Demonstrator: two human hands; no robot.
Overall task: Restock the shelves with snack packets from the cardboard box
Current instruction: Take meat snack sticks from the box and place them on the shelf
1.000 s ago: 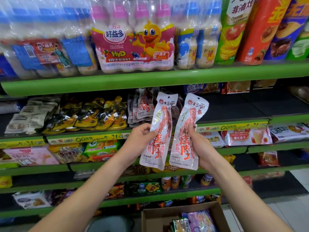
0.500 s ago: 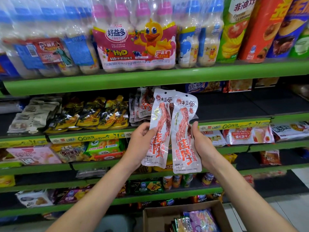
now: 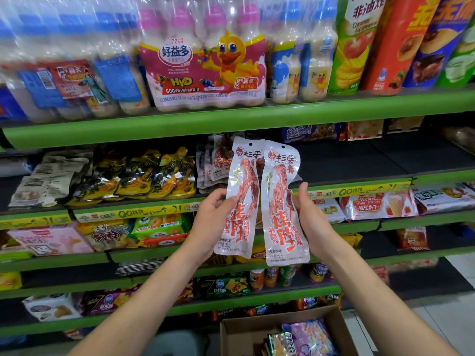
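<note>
I hold two long white snack packets with red meat strips and red lettering upright, side by side, in front of the second green shelf (image 3: 231, 199). My left hand (image 3: 210, 222) grips the left packet (image 3: 241, 201) at its left edge. The right packet (image 3: 281, 209) is held at its right edge by my right hand (image 3: 312, 222). Their inner edges slightly overlap. Behind them, more of the same packets (image 3: 214, 160) lie stacked on that shelf. The open cardboard box (image 3: 241, 330) sits at the bottom, with several colourful packets (image 3: 305, 340) inside.
Bottled drink multipacks (image 3: 205, 60) and tall chip boxes (image 3: 401, 42) fill the top shelf. Yellow-black packets (image 3: 144, 176) lie left of the stack; bare black shelf (image 3: 359, 160) lies to its right. Lower shelves carry biscuits and small cans. White tiled floor (image 3: 452, 304) shows at right.
Both packets have come together from a spread V into a near-parallel pair, the right one now overlapping the left, and both hands have edged slightly closer to each other.
</note>
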